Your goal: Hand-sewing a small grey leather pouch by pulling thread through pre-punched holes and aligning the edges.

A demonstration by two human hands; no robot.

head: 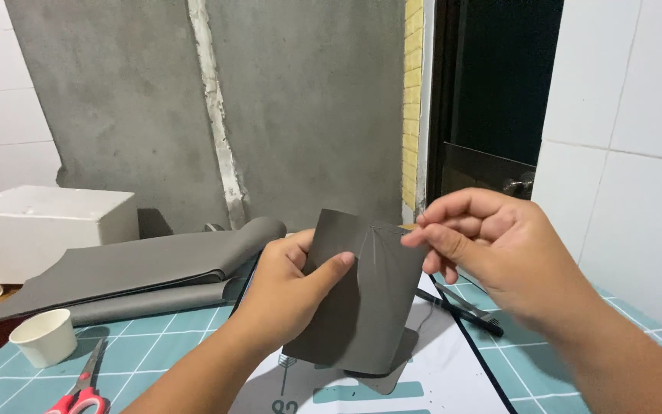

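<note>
Head view: the person holds a grey sheet piece (365, 295) upright above the bench (622, 360), in front of the chest. The left hand (289, 287) grips its left edge, thumb pressed across the face and fingers (300, 247) clenched behind it. The right hand (492, 245) pinches the upper right corner between thumb and forefinger; creases fan out from that pinch, so the material is soft and being drawn taut or gathered there. The step in hand looks like working a fold or pleat at that corner. Judging by the grip, the next move calls for the left hand to keep the piece steady while the right controls the corner without tearing it.

Below lie a printed white sheet (453, 376) and a black pen-like tool (461, 310). To the left are red-handled scissors (82, 387), a paper cup (44, 336), a roll of grey sheeting (139, 272) and a white box (40, 230).
</note>
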